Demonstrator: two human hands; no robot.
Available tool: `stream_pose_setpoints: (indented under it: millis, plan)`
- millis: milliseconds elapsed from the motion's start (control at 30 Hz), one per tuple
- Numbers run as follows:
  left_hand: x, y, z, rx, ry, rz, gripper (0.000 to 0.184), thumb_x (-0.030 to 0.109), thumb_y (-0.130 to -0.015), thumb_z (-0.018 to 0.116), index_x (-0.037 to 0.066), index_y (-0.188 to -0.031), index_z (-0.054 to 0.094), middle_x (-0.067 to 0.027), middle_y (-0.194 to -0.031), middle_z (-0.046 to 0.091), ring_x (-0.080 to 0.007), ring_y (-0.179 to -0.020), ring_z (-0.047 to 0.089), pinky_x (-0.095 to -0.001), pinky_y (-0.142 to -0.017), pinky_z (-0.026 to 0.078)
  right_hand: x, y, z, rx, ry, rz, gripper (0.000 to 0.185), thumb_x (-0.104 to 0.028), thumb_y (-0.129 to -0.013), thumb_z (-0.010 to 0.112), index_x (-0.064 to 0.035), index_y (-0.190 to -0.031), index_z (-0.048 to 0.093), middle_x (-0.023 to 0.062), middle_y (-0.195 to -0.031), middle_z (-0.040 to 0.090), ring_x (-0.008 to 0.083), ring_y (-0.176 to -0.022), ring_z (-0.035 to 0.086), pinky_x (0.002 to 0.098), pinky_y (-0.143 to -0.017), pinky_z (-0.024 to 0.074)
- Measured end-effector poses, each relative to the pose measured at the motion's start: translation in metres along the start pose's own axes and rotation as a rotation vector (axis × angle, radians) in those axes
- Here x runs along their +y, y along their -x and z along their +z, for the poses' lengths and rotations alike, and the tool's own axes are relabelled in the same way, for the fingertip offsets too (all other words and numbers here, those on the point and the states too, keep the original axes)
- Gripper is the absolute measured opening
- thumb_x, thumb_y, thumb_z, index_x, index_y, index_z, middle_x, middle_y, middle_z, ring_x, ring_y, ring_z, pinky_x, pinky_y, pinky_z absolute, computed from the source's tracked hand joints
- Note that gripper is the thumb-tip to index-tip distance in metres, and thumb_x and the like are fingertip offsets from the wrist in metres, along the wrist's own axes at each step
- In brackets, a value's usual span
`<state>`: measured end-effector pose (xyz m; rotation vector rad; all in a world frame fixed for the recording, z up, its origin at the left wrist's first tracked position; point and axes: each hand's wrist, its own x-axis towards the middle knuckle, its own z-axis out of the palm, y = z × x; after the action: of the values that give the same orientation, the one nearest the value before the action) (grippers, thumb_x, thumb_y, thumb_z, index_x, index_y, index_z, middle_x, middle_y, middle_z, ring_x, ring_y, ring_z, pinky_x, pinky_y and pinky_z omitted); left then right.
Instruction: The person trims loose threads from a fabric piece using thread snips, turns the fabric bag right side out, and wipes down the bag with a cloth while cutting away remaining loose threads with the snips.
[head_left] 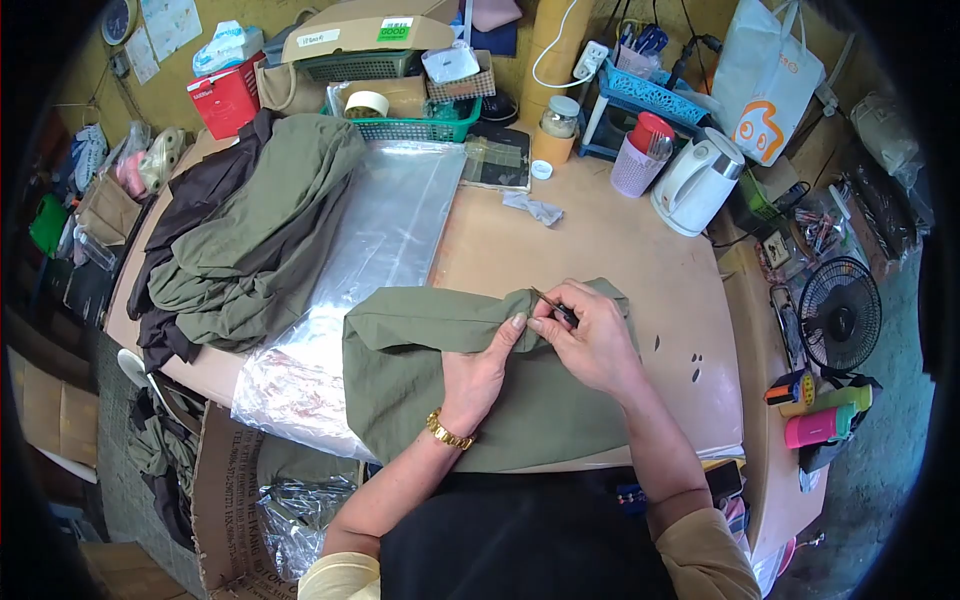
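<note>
An olive-green garment [400, 400] lies on the tan tabletop in front of me. My left hand [480, 375] has its thumb and fingers closed on a fold of the cloth near the upper middle, with some fingers hidden under it. Just to the right, my right hand [590, 335] grips a small dark cutting tool [565, 314]. The tool's thin tip points up and left at the fabric edge beside my left thumb. A gold watch or bracelet [450, 430] is on my left wrist.
Olive and dark garments [250, 220] are heaped at the left beside clear plastic sheeting [395, 220]. A white kettle [697, 182], a lilac cup [636, 165] and a jar [559, 118] stand at the back. An open carton [222, 500] is below left; a fan [840, 315] is at right.
</note>
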<state>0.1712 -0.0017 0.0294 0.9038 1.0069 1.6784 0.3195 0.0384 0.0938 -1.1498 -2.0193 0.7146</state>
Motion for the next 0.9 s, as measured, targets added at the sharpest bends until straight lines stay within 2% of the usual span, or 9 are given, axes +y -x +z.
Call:
stream_pose_setpoints:
  millis: [67,200,300,367,433,500,567,667,900]
  plan:
    - [-0.001,0.001,-0.001,-0.010,-0.034,0.006,0.024,0.014,-0.091,0.076,-0.002,-0.108,0.072,-0.0065,-0.101,0.073,-0.0122,-0.091,0.066,-0.0273,-0.083,0.052,-0.001,0.000,0.000,-0.122,-0.077,0.210,0.013,-0.011,-0.091,0.068,0.0012,-0.093,0.062,0.0092,-0.078,0.059,0.0165,-0.071,0.059,0.0331,-0.064,0.0457]
    - [-0.009,0.000,0.001,0.019,0.004,0.048,0.024,0.014,-0.091,0.076,-0.003,-0.106,0.071,-0.0067,-0.099,0.073,-0.0119,-0.089,0.066,-0.0275,-0.082,0.052,0.014,0.001,0.008,-0.176,-0.189,0.246,0.013,-0.012,-0.095,0.063,-0.0001,-0.093,0.059,0.0051,-0.074,0.056,0.0148,-0.066,0.056,0.0315,-0.060,0.0425]
    - [-0.010,0.000,0.002,0.018,0.083,0.003,0.025,0.014,-0.091,0.076,-0.004,-0.107,0.069,-0.0063,-0.099,0.072,-0.0121,-0.088,0.066,-0.0276,-0.081,0.053,0.023,0.004,0.009,-0.199,-0.607,0.293,0.011,-0.012,-0.096,0.061,-0.0033,-0.095,0.056,-0.0019,-0.072,0.049,0.0089,-0.058,0.047,0.0272,-0.053,0.0354]
    - [-0.010,-0.002,0.000,0.005,0.112,-0.040,0.026,0.014,-0.091,0.076,-0.004,-0.108,0.068,-0.0061,-0.099,0.072,-0.0124,-0.088,0.065,-0.0278,-0.081,0.053,0.024,0.007,0.002,-0.326,-1.299,0.465,0.008,-0.011,-0.098,0.059,-0.0055,-0.100,0.054,-0.0065,-0.071,0.044,0.0039,-0.052,0.037,0.0226,-0.049,0.0280]
    - [-0.008,-0.008,-0.007,0.016,0.110,-0.228,0.028,0.015,-0.091,0.076,-0.003,-0.111,0.067,-0.0057,-0.101,0.071,-0.0130,-0.091,0.064,-0.0283,-0.083,0.052,0.012,0.007,-0.007,-0.264,-1.466,0.415,0.009,-0.012,-0.098,0.059,-0.0065,-0.100,0.052,-0.0074,-0.069,0.039,0.0017,-0.049,0.032,0.0203,-0.046,0.0227]
    - [-0.008,-0.006,-0.008,0.024,0.138,-0.233,0.028,0.015,-0.091,0.076,-0.003,-0.111,0.067,-0.0057,-0.102,0.071,-0.0128,-0.091,0.064,-0.0283,-0.084,0.052,0.006,0.007,-0.020,-0.118,-1.377,0.253,0.009,-0.010,-0.097,0.059,-0.0056,-0.101,0.052,-0.0067,-0.068,0.039,0.0013,-0.050,0.033,0.0220,-0.046,0.0229]
    - [-0.007,-0.004,-0.006,0.024,0.160,-0.247,0.028,0.015,-0.091,0.076,-0.003,-0.111,0.068,-0.0057,-0.102,0.071,-0.0127,-0.092,0.064,-0.0284,-0.084,0.051,0.000,0.011,-0.015,0.009,-1.054,0.307,0.012,-0.006,-0.093,0.064,-0.0025,-0.101,0.056,-0.0055,-0.068,0.041,0.0018,-0.055,0.035,0.0211,-0.050,0.0279]
    - [-0.006,0.001,0.001,0.027,0.137,-0.083,0.027,0.016,-0.091,0.076,-0.003,-0.110,0.069,-0.0055,-0.103,0.071,-0.0121,-0.091,0.064,-0.0276,-0.082,0.051,-0.002,0.010,0.002,0.077,-0.332,0.177,0.016,0.002,-0.083,0.074,0.0001,-0.096,0.066,-0.0028,-0.072,0.047,0.0054,-0.062,0.038,0.0192,-0.060,0.0359]
    - [-0.010,0.001,0.000,-0.002,0.017,0.041,0.024,0.013,-0.092,0.075,-0.003,-0.109,0.070,-0.0063,-0.103,0.072,-0.0122,-0.091,0.065,-0.0274,-0.083,0.052,0.003,0.011,0.018,0.185,0.113,-0.175,0.021,-0.005,-0.084,0.075,0.0019,-0.097,0.060,0.0083,-0.077,0.057,0.0144,-0.062,0.050,0.0311,-0.056,0.0431]
